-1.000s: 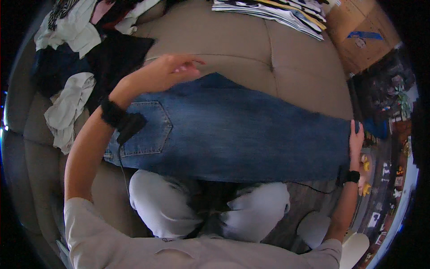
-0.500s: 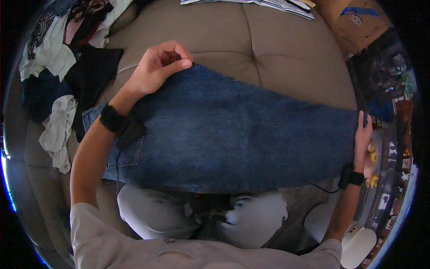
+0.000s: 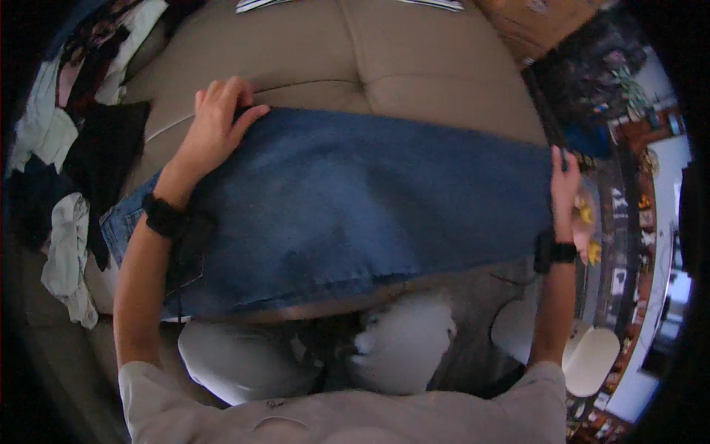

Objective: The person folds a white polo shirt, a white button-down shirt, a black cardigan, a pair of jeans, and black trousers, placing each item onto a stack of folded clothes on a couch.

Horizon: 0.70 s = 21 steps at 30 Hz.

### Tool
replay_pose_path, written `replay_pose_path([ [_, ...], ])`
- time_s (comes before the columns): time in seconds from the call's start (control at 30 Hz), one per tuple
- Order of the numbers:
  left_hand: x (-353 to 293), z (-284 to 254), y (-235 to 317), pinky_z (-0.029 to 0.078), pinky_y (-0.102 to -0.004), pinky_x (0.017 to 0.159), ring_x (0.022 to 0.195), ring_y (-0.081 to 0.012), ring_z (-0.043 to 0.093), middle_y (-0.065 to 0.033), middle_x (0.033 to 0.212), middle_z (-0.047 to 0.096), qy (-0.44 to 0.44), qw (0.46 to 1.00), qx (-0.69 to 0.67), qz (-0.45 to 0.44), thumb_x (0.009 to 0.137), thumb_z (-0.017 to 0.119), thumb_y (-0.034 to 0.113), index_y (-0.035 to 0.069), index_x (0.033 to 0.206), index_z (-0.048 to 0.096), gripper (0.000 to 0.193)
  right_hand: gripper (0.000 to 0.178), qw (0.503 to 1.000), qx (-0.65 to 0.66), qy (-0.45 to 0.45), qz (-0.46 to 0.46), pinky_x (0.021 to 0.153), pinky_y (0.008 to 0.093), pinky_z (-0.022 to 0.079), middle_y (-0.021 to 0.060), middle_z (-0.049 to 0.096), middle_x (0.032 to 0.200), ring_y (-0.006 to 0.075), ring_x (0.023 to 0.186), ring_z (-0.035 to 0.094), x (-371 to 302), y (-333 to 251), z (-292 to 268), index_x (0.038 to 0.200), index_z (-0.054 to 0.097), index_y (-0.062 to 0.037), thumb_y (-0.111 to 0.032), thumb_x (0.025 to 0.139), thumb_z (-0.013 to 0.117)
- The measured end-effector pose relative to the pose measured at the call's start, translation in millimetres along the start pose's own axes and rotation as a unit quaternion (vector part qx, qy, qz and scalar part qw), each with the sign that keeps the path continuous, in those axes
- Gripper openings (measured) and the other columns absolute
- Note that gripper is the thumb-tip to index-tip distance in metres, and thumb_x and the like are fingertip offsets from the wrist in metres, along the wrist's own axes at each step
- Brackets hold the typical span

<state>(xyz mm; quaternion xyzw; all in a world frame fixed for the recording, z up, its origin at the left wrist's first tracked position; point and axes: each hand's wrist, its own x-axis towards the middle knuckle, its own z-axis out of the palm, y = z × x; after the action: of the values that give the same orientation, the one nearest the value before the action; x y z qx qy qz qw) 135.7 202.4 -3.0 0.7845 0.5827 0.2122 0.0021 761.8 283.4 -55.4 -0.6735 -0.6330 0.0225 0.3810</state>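
A pair of blue jeans (image 3: 333, 200), folded lengthwise, stretches from left to right in front of me. Its wider waist end with a pocket lies at the left, and the legs narrow toward the right. My left hand (image 3: 214, 129) grips the far edge of the denim near the waist end, thumb on top and fingers curled. At the leg ends, my right hand (image 3: 565, 181) holds the hem, its fingers partly hidden by the cloth. Both wrists wear black bands.
Beneath the jeans is a brown padded seat (image 3: 444, 103). Rumpled clothes (image 3: 103, 148) lie along the left side, and striped cloth (image 3: 429, 4) sits at the far edge. A cardboard box (image 3: 532, 22) stands far right, with a white rounded object (image 3: 592, 361) lower right.
The jeans' surface has gone from flat to bulging in the middle, and the near edge has lifted. Both hands keep their holds; the whole view has shifted and turned slightly.
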Motion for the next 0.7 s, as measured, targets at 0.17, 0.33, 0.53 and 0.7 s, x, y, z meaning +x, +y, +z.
replay_pose_path([
  [0.17, -37.3, -84.4, 59.8, 0.038, -0.043, 0.1, 0.115, -0.0315, 0.051, -0.0132, 0.113, 0.055, -0.071, 0.996, -0.057, -0.018, 0.084, 0.073, 0.025, 0.004, 0.116, 0.052, 0.044, 0.061, 0.961, -0.101, -0.202, 0.159, 0.074, 0.0336, 0.047, 0.0089, 0.065, 0.084, 0.0223, 0.075, 0.06, 0.0, 26.2, -41.8, 0.099, 0.063, 0.0017, -0.057, 0.085, 0.067],
  [0.33, -117.6, -77.7, 123.8, 0.039, -0.0448, 0.1, 0.118, -0.0346, 0.049, -0.0172, 0.119, 0.051, -0.133, 0.983, -0.107, 0.069, 0.081, 0.074, 0.031, 0.002, 0.121, 0.05, 0.055, 0.068, 0.97, -0.038, -0.211, 0.117, 0.089, 0.0391, 0.047, 0.0188, 0.066, 0.11, 0.0318, 0.102, 0.062, -29.8, 42.4, -62.3, 0.118, 0.061, 0.0052, -0.057, 0.091, 0.06],
  [0.53, -146.4, -25.4, 143.0, 0.042, -0.0437, 0.092, 0.106, -0.037, 0.05, -0.0199, 0.112, 0.05, -0.135, 0.984, 0.018, 0.119, 0.084, 0.069, 0.029, 0.0, 0.111, 0.05, 0.044, 0.067, 0.983, -0.099, -0.152, 0.008, 0.102, 0.0412, 0.042, 0.0266, 0.055, 0.132, 0.0407, 0.123, 0.052, -38.7, 24.2, -52.7, 0.129, 0.054, 0.0076, -0.051, 0.097, 0.051],
  [0.7, -150.7, -31.1, 138.8, 0.045, -0.0409, 0.083, 0.092, -0.0331, 0.056, -0.0145, 0.097, 0.053, -0.176, 0.975, -0.036, 0.133, 0.085, 0.067, 0.02, 0.003, 0.101, 0.051, 0.029, 0.064, 0.994, -0.088, -0.062, -0.006, 0.098, 0.0429, 0.045, 0.0277, 0.06, 0.125, 0.0429, 0.117, 0.056, -38.0, 17.3, -50.0, 0.127, 0.055, 0.0077, -0.049, 0.098, 0.051],
])
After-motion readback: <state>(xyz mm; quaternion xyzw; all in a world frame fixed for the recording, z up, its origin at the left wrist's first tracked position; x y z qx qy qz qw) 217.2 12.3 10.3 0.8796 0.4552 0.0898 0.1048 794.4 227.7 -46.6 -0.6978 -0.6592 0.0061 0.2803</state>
